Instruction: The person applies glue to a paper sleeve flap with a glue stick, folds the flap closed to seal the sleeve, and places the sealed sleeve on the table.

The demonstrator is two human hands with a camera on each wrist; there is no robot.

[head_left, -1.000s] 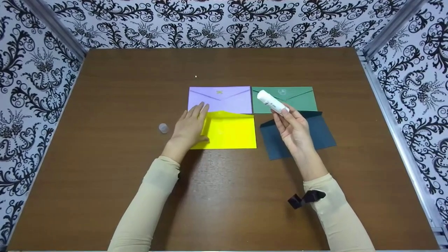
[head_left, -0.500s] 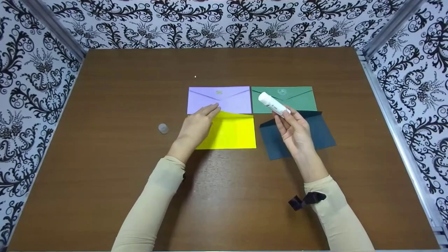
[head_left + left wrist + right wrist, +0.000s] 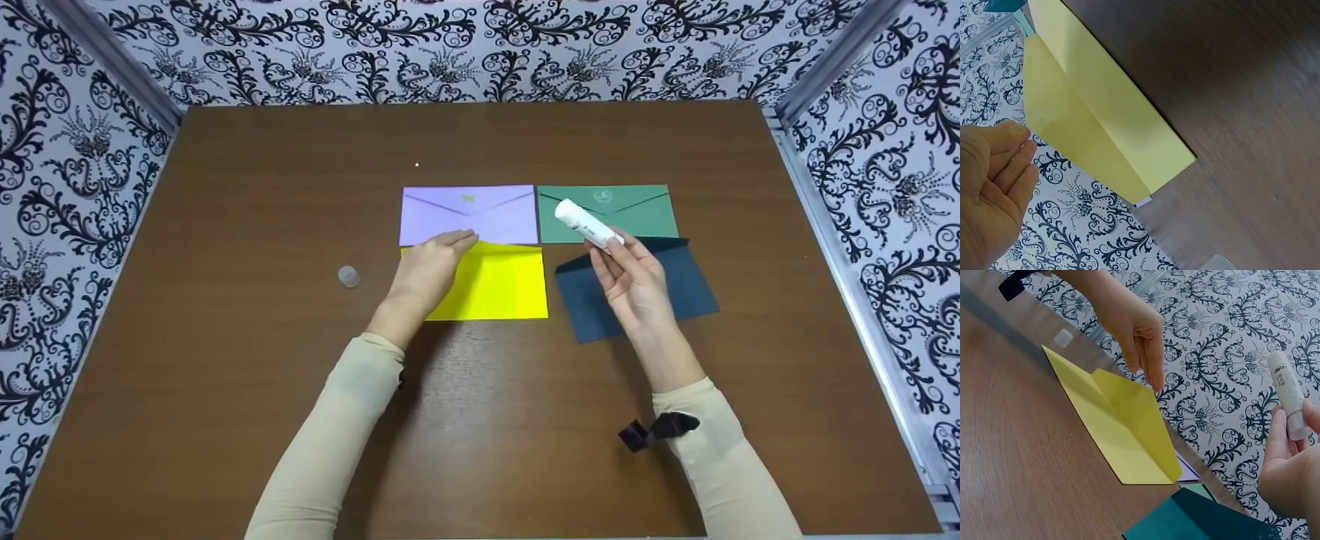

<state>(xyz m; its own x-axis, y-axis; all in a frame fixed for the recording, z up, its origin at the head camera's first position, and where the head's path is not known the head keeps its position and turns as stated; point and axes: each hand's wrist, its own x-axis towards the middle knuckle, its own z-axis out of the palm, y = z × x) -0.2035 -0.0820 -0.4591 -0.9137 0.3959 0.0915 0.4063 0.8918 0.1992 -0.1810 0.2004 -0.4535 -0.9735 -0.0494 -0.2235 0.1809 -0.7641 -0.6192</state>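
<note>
A yellow envelope (image 3: 495,289) lies at mid-table with its flap raised, as the right wrist view shows. My left hand (image 3: 431,266) is over its left part, fingers held together and fairly straight. In the left wrist view the fingertips (image 3: 1024,132) are close to the flap's edge (image 3: 1067,124), with nothing between them. My right hand (image 3: 634,274) holds a white glue stick (image 3: 589,223) between thumb and fingers, its upper end tilted up to the left. Below that hand is a dark blue envelope (image 3: 690,285), partly hidden by the hand, its flap also raised.
Behind the yellow envelope lies a purple envelope (image 3: 442,214), and beside that a green one (image 3: 645,202); both have their flaps down. A small translucent cap (image 3: 348,277) sits on the brown table (image 3: 225,337) at the left. Patterned walls (image 3: 480,52) stand around the table.
My left hand has shifted right along the top of the yellow envelope, its fingers drawing together. The right hand with the glue stick has barely moved.
</note>
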